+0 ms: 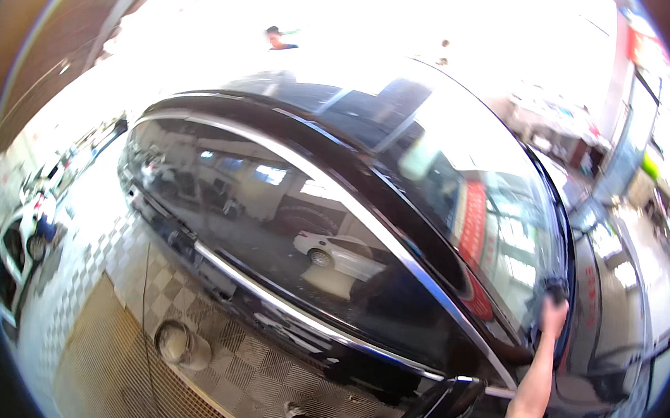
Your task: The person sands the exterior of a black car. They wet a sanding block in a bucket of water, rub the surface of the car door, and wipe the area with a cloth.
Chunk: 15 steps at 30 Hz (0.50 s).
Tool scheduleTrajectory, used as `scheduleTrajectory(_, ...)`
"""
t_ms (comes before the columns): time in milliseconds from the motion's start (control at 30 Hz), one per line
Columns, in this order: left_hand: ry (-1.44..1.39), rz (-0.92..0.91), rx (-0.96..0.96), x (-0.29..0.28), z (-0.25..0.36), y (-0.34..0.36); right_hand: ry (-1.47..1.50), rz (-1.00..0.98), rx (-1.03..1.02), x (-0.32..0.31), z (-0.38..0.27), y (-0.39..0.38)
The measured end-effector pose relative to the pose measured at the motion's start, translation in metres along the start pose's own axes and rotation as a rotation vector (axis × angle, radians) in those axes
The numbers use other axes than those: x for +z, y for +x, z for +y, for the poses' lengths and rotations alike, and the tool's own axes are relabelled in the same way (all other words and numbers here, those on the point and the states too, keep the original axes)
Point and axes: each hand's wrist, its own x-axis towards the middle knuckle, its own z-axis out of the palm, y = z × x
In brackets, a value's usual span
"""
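A black car (305, 300) stands before me, seen along its side windows and roof. My right hand (553, 316), at the end of a bare forearm with a blue sleeve, reaches across to the lower edge of the windshield (503, 244). Its fingers are closed round a small dark pad or cloth (553, 286) held against the glass; blur hides its exact kind. Below the forearm is the black side mirror (445, 407). My left hand does not show.
A bucket (183, 344) stands on the checkered floor tiles by the car, near a tan floor grating (107, 356). White cars are parked at the far left (17, 257). Another person (278, 38) is beyond the roof. A cluttered table (558, 124) stands at the back right.
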Motion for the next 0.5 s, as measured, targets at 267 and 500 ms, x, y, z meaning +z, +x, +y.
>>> scheduleTrajectory(267,-0.053,0.010,-0.305,0.051,-0.145,-0.060,0.501,-0.288,-0.316,-0.018,-0.008,0.018)
scheduleTrajectory(500,0.356,-0.068,-0.327,-0.053,-0.285,-0.025,1.177,-0.650,-0.118,-0.016,-0.141,-0.130)
